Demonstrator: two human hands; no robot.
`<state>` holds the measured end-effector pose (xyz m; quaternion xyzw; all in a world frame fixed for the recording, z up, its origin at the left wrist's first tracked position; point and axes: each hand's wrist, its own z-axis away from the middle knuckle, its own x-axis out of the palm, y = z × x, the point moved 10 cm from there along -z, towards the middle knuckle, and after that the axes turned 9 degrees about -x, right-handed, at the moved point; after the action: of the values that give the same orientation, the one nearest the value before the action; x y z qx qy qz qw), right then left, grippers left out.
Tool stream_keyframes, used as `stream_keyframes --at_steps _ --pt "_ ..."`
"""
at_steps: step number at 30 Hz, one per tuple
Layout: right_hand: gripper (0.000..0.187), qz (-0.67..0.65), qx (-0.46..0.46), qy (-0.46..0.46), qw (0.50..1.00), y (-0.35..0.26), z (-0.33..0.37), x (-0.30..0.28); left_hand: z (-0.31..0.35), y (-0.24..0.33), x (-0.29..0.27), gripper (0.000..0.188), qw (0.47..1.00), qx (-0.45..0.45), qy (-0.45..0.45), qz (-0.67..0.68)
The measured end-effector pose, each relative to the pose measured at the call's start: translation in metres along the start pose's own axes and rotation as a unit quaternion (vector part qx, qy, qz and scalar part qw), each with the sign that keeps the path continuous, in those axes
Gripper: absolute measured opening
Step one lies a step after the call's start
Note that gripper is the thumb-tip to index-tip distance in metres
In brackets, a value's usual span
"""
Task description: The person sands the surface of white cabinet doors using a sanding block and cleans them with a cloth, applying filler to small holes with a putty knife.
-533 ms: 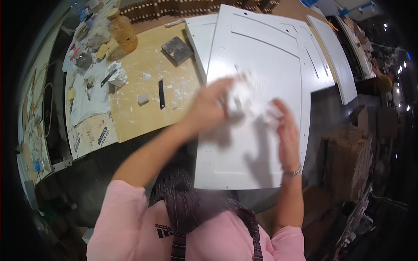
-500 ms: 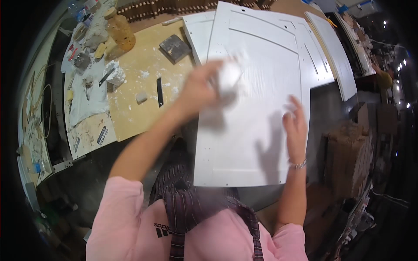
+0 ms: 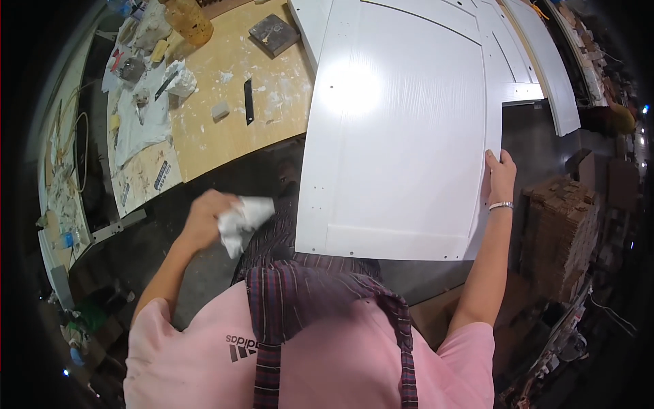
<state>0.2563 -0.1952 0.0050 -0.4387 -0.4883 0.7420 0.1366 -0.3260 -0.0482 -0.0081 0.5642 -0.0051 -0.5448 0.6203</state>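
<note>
White panel [image 3: 402, 157] is now gripped by right hand [image 3: 503, 178].

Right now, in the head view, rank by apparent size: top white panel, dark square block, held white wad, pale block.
Top white panel
Dark square block and held white wad: too alike to rank
Pale block

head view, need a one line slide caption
Left hand holds a crumpled white cloth; right hand grips a white panel by its edge.
</note>
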Motion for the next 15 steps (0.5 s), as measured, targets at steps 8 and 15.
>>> stream_keyframes --at_steps 8,15 --pt "0.007 -0.13 0.016 -0.039 0.991 0.009 -0.013 -0.001 -0.018 0.046 0.043 0.032 0.982 -0.03 -0.009 0.187" --pt "0.024 -0.189 -0.003 0.03 0.981 0.023 -0.025 0.004 -0.012 0.062 0.124 0.041 0.851 -0.194 -0.083 0.481"
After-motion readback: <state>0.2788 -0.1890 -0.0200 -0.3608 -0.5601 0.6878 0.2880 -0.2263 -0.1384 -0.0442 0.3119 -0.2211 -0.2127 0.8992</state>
